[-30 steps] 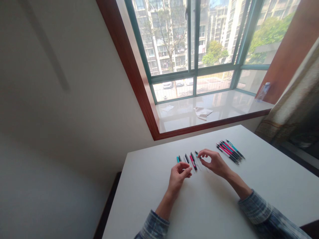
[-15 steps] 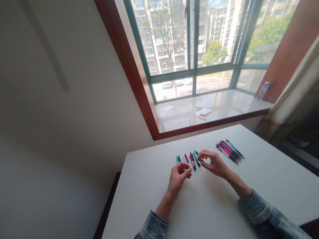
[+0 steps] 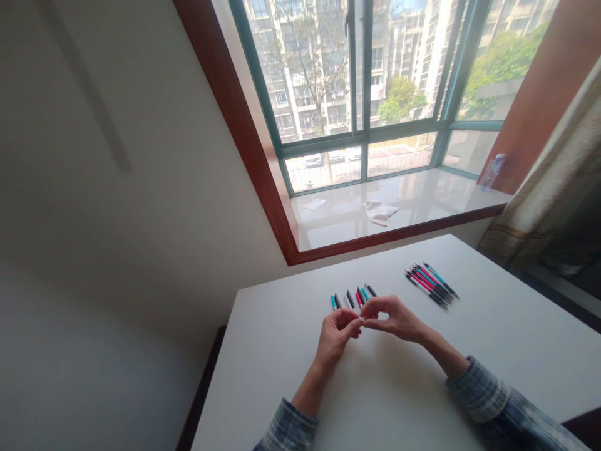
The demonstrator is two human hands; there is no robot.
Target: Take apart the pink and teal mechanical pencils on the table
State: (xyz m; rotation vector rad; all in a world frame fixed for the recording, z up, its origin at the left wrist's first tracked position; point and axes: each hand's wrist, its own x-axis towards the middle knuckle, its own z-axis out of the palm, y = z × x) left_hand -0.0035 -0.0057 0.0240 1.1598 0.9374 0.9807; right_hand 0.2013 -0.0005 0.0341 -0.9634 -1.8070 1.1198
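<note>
My left hand [image 3: 337,335] is pinched, thumb against forefinger, low over the white table [image 3: 272,351]. My right hand [image 3: 394,318] is also pinched, and its fingertips meet those of the left. Something small and pale seems to sit between them, too tiny to name. Just beyond my fingers lies a loose row of pen parts [image 3: 350,299], black, teal and pink, partly hidden by my hands. Farther right, several assembled pens [image 3: 429,285] with pink, white and teal barrels and black grips lie side by side.
Behind the table is a window sill [image 3: 328,232] with a crumpled cloth [image 3: 380,213], a flat paper piece [image 3: 314,204] and a clear bottle [image 3: 492,172]. A curtain [image 3: 530,194] hangs at the right. The wall [image 3: 154,219] borders the table's left side.
My right hand has moved left and nearer to me, from beside the row of pen parts to my left fingertips. My left hand has stayed nearly in place.
</note>
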